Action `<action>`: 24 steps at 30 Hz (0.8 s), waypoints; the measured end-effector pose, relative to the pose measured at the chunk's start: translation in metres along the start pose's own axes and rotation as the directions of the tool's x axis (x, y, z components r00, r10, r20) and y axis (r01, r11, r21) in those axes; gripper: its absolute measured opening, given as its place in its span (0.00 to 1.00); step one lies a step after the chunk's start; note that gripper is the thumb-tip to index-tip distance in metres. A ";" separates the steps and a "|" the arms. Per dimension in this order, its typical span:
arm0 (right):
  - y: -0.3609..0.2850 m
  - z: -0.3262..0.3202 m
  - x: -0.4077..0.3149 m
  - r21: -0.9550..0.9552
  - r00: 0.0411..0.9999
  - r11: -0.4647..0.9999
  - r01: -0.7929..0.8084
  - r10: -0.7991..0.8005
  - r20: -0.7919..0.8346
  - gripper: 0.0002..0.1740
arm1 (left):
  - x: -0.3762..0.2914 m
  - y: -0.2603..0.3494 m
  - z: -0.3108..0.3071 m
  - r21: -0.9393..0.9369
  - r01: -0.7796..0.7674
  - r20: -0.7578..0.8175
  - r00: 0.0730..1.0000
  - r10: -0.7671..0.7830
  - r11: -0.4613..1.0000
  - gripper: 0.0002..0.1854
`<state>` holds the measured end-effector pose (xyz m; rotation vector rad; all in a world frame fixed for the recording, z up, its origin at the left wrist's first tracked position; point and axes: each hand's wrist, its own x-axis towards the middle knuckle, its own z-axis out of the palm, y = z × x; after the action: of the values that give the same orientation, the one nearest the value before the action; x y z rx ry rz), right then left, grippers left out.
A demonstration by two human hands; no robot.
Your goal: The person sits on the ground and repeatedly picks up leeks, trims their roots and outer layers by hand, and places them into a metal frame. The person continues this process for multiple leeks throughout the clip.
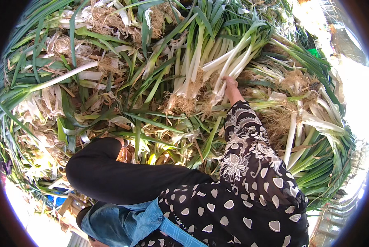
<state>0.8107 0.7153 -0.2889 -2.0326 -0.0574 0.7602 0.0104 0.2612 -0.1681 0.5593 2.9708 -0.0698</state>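
My right hand [232, 88] reaches up and away from my body and grips the white lower shafts of a few leeks [244, 58]. Most of its fingers are hidden beneath my hand and the stalks. Just left of it lies a bunch of leeks [195, 64], roots towards me and green leaves pointing away. Stringy brown roots [181, 104] hang from its near ends. My left hand is out of view. A scrap of skin shows at the bottom edge, too little to tell whether it is a hand or a foot.
Leaf trimmings [178, 136] cover the ground before my bent leg [135, 176]. One loose leek [67, 74] lies on the left. More leeks [314, 160] are heaped at the right, beside my sleeve. A blue cloth [119, 222] drapes over my other leg.
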 end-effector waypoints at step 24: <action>0.019 0.093 0.042 -0.772 0.566 0.635 0.031 -0.648 -0.510 0.35 | -0.007 -0.016 -0.018 0.022 0.089 0.005 0.996 -0.089 0.996 0.18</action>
<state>0.7898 0.7882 -0.3591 -2.7766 -0.3324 -0.5836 0.0091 0.2455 -0.1485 0.4277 2.9918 -0.1116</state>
